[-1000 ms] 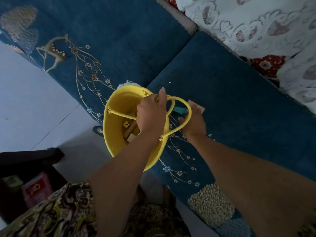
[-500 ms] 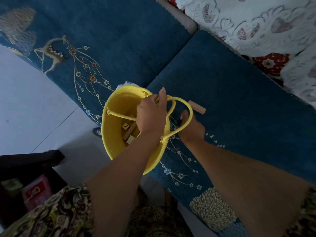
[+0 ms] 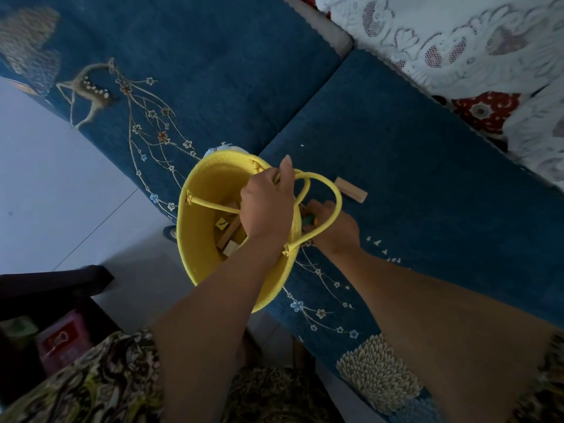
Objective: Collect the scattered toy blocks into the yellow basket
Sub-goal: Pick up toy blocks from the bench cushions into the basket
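The yellow basket (image 3: 201, 209) hangs at the front edge of the blue sofa seat, with my left hand (image 3: 267, 206) closed around its rope handles. Several wooden blocks (image 3: 229, 232) lie inside it. My right hand (image 3: 334, 227) is just right of the basket rim, behind a handle loop, with its fingers closed on a small green and orange block (image 3: 309, 220). One plain wooden block (image 3: 350, 189) lies loose on the seat a little beyond my right hand.
The blue sofa seat (image 3: 412, 178) stretches right and back, with a white lace cover (image 3: 457, 41) behind it. A pale tiled floor (image 3: 45, 193) is at left. At lower left stands a dark table (image 3: 52, 288) with a red box (image 3: 62, 340).
My right hand has drawn back from the wooden block on the seat toward the basket rim, now carrying a small green and orange block. My left hand has held the handles throughout.
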{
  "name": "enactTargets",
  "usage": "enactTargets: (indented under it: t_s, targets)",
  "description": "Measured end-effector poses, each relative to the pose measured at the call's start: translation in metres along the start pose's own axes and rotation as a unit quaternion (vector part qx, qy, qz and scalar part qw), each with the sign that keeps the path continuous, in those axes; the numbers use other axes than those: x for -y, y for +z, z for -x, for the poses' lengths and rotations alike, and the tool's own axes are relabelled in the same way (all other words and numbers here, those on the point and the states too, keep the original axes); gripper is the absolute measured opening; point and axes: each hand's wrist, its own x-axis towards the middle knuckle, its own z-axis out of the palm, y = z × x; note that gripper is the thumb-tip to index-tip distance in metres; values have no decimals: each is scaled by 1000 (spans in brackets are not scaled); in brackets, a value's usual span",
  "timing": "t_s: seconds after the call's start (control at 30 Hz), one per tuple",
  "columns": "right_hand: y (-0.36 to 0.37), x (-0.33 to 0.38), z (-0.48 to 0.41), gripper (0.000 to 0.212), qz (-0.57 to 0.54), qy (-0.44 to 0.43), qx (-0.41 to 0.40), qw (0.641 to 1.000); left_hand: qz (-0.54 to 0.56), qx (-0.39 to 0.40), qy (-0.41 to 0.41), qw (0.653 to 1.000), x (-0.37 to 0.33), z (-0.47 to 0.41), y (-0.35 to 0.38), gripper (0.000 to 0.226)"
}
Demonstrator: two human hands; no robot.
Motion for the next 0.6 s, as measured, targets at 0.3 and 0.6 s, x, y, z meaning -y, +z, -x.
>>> enactTargets:
  t_s: [0.3,0.6]
  targets:
    - [-31,-35,-18,23,-29,111,-109,987,0,5,-11,1000,-3,-5,6,47]
    - [-29,-31,-19,19,73,79,-19,994,-4,7,-23,1000,-4,-6,8,48]
